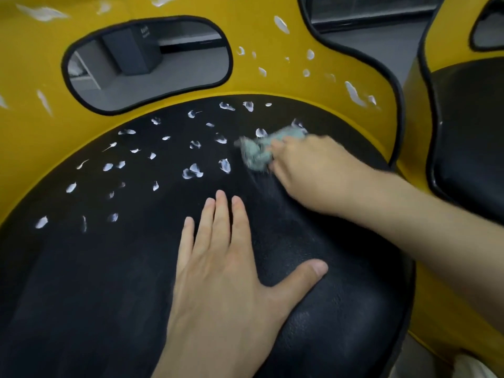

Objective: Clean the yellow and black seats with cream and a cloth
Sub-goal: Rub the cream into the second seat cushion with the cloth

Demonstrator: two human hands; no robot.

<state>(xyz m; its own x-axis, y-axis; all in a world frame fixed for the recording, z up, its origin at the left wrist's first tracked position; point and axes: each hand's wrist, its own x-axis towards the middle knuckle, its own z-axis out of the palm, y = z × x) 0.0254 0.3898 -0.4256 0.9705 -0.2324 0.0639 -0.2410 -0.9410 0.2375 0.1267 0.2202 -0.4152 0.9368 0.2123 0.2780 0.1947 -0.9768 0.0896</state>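
Note:
A black seat cushion (81, 268) fills the lower view, dotted with several white dabs of cream (193, 170) across its far half. Behind it rises the yellow backrest (272, 69), also smeared with cream, with an oval cut-out (147, 64) edged in black. My right hand (313, 173) grips a crumpled grey-green cloth (259, 151) pressed on the cushion's far right part; the cloth and hand are blurred. My left hand (226, 274) lies flat on the cushion's middle, fingers straight, thumb spread to the right.
A second yellow and black seat (469, 137) stands to the right, its cushion without cream. Through the cut-out and above the backrest a grey floor and a dark box show.

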